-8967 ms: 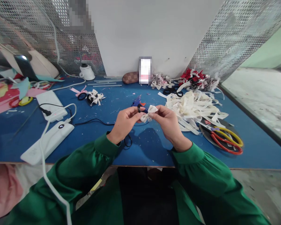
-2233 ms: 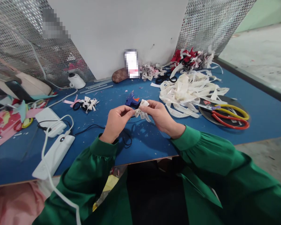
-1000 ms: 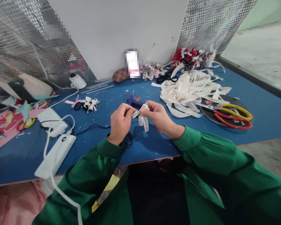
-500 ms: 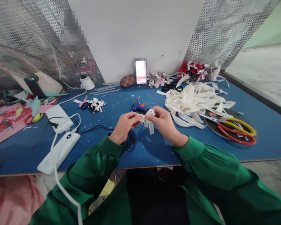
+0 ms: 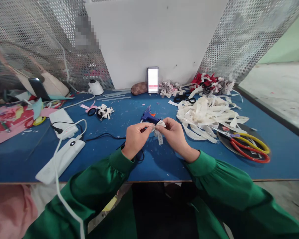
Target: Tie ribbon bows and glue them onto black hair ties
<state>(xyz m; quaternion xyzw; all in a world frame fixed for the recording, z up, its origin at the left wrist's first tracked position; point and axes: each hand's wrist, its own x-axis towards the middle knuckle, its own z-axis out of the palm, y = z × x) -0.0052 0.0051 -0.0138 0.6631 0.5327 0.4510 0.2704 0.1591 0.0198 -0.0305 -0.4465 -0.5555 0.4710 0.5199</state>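
Observation:
Both my hands meet over the middle of the blue table, pinching a small bow of white printed ribbon [image 5: 160, 137]. My left hand [image 5: 137, 136] is closed, thumb and forefinger on the bow's left side. From the right, my right hand [image 5: 174, 134] grips it the same way. One lettered tail hangs down between the hands; the fingertips hide part of the bow. Just behind them lies a blue glue gun [image 5: 148, 115] with an orange trigger, its black cord [image 5: 107, 134] running left.
Right of my hands lie a heap of cream ribbon strips [image 5: 201, 113] and red-and-yellow-handled scissors [image 5: 251, 147]. White power strips [image 5: 61, 162] are at left. Behind stand a phone [image 5: 153, 79], a checked brown case [image 5: 139, 88] and a pile of finished bows [image 5: 171, 89].
My fingers have drawn closer together on the ribbon bow, and less of its tails shows. The view has shifted slightly, so the table sits a little lower.

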